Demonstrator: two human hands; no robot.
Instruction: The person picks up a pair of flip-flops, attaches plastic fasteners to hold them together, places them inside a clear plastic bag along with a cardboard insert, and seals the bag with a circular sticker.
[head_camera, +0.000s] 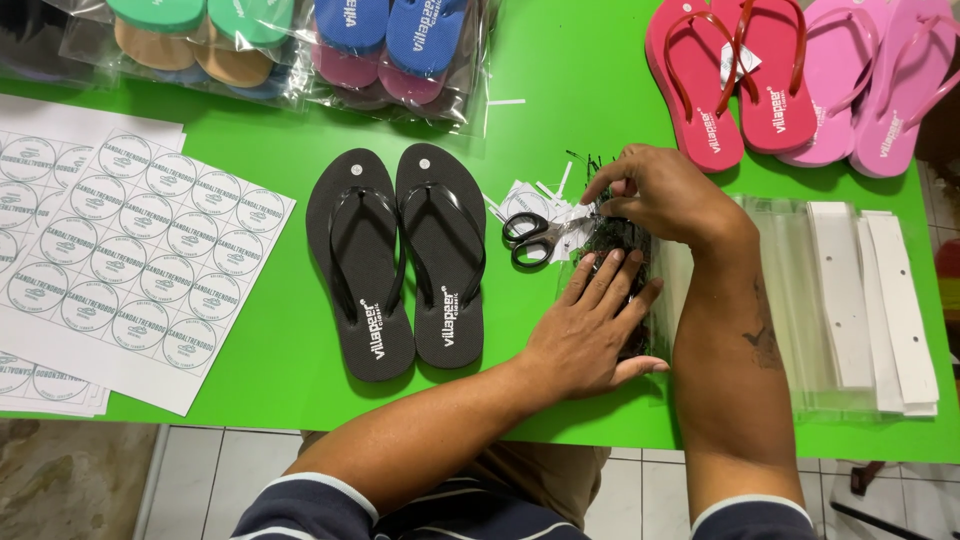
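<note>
Centre-right of frame, the left hand (590, 325) lies flat and open, pinning the clear bag of black fasteners (622, 262), while the right hand (660, 190) pinches inside its mouth beside the scissors (535, 236) — best drawn out singly, bag held steady.

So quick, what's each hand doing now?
Left hand: open, pressed flat on the clear bag of black ties.
Right hand: fingertips pinched at the bag's top; what they hold cannot be told.

A clear plastic bag of thin black fasteners (620, 262) lies flat on the green bench (560, 150), its top end open.
</note>
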